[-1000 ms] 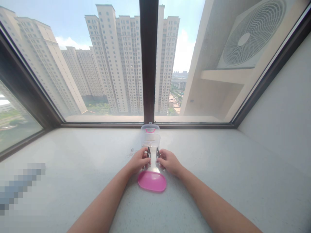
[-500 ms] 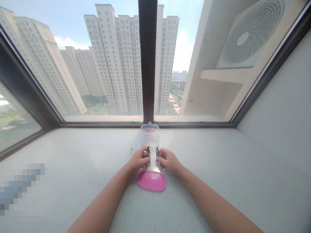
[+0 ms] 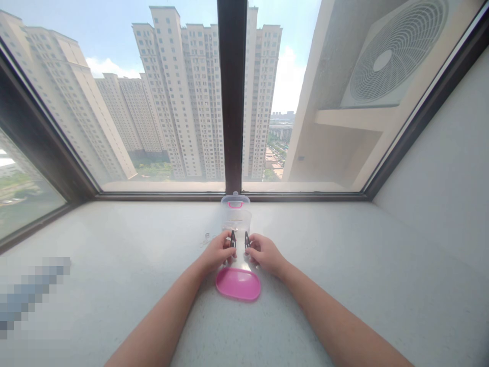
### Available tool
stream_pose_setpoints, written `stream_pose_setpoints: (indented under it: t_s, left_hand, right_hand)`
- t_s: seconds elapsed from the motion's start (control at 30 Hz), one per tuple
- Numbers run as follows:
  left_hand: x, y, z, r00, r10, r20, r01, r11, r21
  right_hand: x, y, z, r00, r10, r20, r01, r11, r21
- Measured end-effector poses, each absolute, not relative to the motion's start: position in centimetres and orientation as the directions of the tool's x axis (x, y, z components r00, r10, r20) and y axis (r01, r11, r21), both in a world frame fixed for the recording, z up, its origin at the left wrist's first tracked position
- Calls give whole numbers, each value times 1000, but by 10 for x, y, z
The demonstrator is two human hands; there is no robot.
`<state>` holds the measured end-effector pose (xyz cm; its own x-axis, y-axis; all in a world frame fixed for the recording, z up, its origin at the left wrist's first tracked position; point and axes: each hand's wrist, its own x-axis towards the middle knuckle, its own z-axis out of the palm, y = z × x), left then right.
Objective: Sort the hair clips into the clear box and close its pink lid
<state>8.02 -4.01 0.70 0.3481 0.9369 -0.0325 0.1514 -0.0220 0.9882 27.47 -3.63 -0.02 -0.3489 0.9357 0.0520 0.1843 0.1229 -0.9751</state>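
My left hand (image 3: 219,251) pinches a black hair clip (image 3: 233,238) between thumb and fingers. A second black hair clip (image 3: 247,239) is held the same way in my right hand (image 3: 265,252). The two clips stand roughly upright, facing each other with a small gap between them. Just in front of my hands lies a pink oval tray or lid (image 3: 238,284). Behind them stands a clear plastic box (image 3: 237,218), its lower part partly hidden by my hands. A clear lid with a pink handle (image 3: 235,204) shows at the back, against the window frame.
Small thin items, perhaps hair ties (image 3: 207,237), lie left of my left hand on the pale windowsill (image 3: 133,265). A dark window post (image 3: 233,102) rises behind the box. At the far left is a blurred, pixelated bluish patch (image 3: 34,295).
The clip in my right hand has shifted very slightly to the left. Otherwise both hands, the clips and the box look the same.
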Motion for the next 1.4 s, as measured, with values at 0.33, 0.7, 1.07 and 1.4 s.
stream_pose_setpoints:
  t_s: [0.33,0.7,1.07,1.4]
  left_hand:
    - [79,-40,6,343,939,-37,160,-20,987]
    - [79,-40,5,351,936,-21,175,-44,984]
    - [78,-43,6,350,936,-33,156,-23,988]
    - [78,-43,6,335,941,-48,127,5,992]
  right_hand:
    - [274,-37,-1,-355,933,50,190,124,-974]
    - [274,-36,-3,-360,931,56,187,130,-974]
    - [274,-39,-1,-366,929,60,162,126,-979]
    - [273,-44,0,-348,936,46,159,108,-981]
